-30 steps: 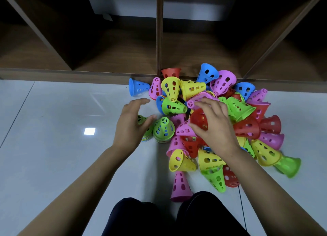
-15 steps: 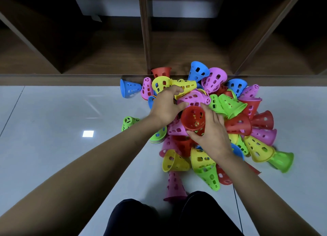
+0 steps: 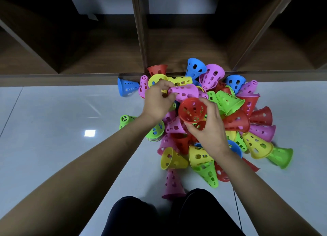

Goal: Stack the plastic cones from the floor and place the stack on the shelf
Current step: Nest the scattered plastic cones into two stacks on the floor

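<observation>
A heap of perforated plastic cones [image 3: 230, 122] in red, yellow, green, blue and pink lies on the pale floor in front of the shelf. My right hand [image 3: 210, 129] holds a red cone [image 3: 192, 110] above the heap, its wide mouth turned toward me. My left hand [image 3: 157, 101] pinches the narrow end of a pink cone [image 3: 185, 92], lifted sideways just left of and above the red one. The two held cones are close together but apart.
A dark wooden shelf [image 3: 106, 76] with open compartments runs along the back, its low front lip touching the heap. A green stack of cones [image 3: 155, 131] sits under my left wrist. Bare glossy floor [image 3: 53, 129] lies to the left. My dark-clad knees [image 3: 159, 214] are below.
My left hand moved from the green cones into the heap and lifted a pink cone. My right hand raised the red cone and turned its mouth toward me.
</observation>
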